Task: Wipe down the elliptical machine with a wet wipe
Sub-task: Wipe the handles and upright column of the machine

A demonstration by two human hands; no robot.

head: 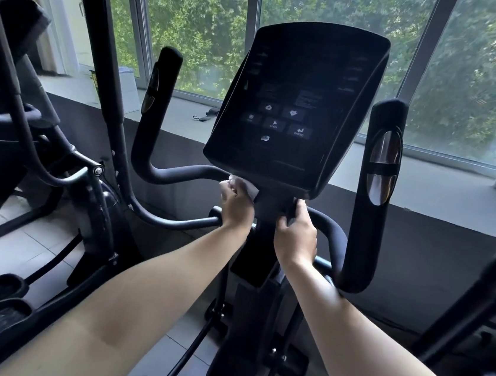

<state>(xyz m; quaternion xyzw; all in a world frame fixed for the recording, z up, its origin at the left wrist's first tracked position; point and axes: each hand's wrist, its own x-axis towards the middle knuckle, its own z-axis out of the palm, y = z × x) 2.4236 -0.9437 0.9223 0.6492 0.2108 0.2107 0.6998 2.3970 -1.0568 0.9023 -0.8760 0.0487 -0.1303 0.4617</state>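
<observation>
Elliptical machine (259, 297): stands straight ahead, facing the window.
Console (300, 101): dark and tilted, above both hands.
Handlebar (180, 174): its root meets the neck (272, 209) under the console.
Right hand (296, 236): grasps the neck, steadying.
Left hand (236, 208): clutches the wipe against the handlebar's root.
Wet wipe (249, 188): bunched; it would likely clean better wrapped round the tube and drawn outward.

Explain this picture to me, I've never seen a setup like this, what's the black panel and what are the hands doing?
It is one picture from a camera worn on a person's head, looking down along both bare arms. The black panel is the console of an elliptical machine, a gym trainer, standing before a window. The left hand holds a white wet wipe bunched against the console's lower edge. The right hand grips the handlebar just below the console.
</observation>
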